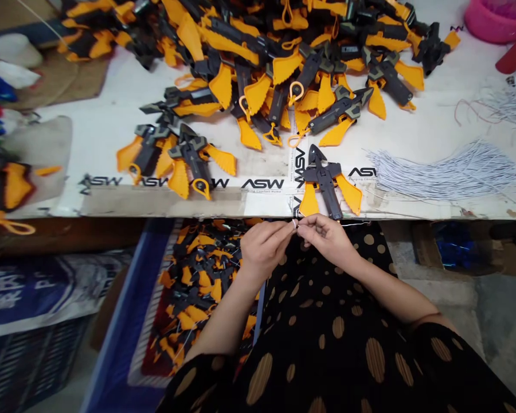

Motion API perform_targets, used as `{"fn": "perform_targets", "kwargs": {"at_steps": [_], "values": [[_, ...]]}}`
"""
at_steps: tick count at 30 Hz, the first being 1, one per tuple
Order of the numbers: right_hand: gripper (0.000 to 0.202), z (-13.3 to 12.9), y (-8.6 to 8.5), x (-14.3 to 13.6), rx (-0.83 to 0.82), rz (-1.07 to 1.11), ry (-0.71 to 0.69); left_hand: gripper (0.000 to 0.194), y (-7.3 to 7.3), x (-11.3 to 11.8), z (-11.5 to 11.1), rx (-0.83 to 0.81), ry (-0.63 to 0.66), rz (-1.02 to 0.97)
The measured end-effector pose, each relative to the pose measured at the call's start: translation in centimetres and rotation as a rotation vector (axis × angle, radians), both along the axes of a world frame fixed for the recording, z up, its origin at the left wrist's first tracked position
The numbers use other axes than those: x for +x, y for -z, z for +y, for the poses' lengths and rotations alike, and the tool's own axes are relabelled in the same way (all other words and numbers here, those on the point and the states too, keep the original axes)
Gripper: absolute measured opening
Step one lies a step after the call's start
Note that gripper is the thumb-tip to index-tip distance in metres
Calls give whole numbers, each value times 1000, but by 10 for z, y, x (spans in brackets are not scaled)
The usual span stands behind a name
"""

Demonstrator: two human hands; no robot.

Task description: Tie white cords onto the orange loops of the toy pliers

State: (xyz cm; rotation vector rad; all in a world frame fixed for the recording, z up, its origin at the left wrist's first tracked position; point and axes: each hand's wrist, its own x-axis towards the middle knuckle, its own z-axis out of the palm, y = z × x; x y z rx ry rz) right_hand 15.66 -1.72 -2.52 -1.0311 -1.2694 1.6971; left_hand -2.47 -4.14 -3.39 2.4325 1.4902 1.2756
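At the table's front edge, my left hand (264, 248) and my right hand (330, 240) meet, fingertips almost touching. Both pinch a thin white string (356, 223); a small bend of it shows at the left fingertips, and a length trails out to the right past the right hand. Just beyond my fingers lies a dark grey toy (325, 180) with a pointed nose and two orange wings. Its lower end comes close to my right hand; whether the string is fastened to it I cannot tell.
Many similar winged toys (249, 46) are heaped across the back of the table (258, 203). A bundle of white strings (445, 172) lies at the right. Below the table, a blue crate (124, 321) holds more toys. A pink basin (499, 22) stands at the back right.
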Motion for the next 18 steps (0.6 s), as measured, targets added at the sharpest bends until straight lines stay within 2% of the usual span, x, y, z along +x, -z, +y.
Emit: {"fn": "perform_targets", "kwargs": {"at_steps": [2, 4, 7, 9, 12, 14, 16, 18], "values": [[39, 3, -2, 1, -54, -9, 1, 20, 0, -8, 5, 113, 73, 175], [41, 6, -4, 2, -81, -23, -7, 23, 0, -13, 10, 186, 136, 228], [38, 9, -5, 4, -102, -18, -49, 24, 0, -12, 14, 233, 183, 161], [35, 9, -5, 5, -99, -20, -60, 20, -1, -5, 12, 171, 163, 30], [27, 4, -3, 6, -29, -34, -49, 2, -2, 10, 5, -109, 71, -320], [22, 0, 1, 7, 96, -43, -36, 14, -1, 20, 1, -419, 62, -640], [17, -2, 4, 10, 309, -93, -25, 29, 1, 26, -1, -780, 142, -974], [12, -1, 7, 14, 559, -188, -32, 40, 3, 28, 0, -1097, 248, -1214]]}}
